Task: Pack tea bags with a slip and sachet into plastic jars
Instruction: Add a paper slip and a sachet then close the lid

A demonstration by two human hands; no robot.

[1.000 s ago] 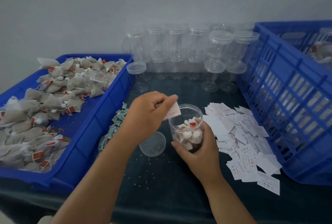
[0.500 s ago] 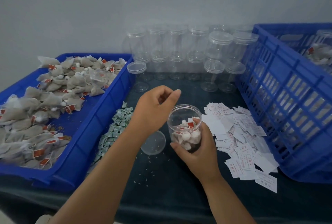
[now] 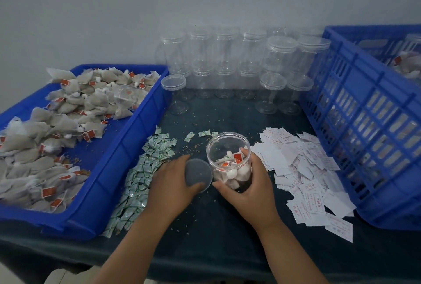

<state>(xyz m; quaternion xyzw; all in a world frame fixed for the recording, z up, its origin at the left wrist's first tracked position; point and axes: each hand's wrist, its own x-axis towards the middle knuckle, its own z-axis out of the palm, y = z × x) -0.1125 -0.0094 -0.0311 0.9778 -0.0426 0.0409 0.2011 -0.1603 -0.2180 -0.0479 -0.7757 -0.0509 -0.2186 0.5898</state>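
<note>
Uncapped jar holds tea bags; right hand fingers curled round it. Left hand fingers pinch lid, just beside right fingertips. Capping remains.

Clear glossy plastic jar; seemingly matt paper slips.
</note>
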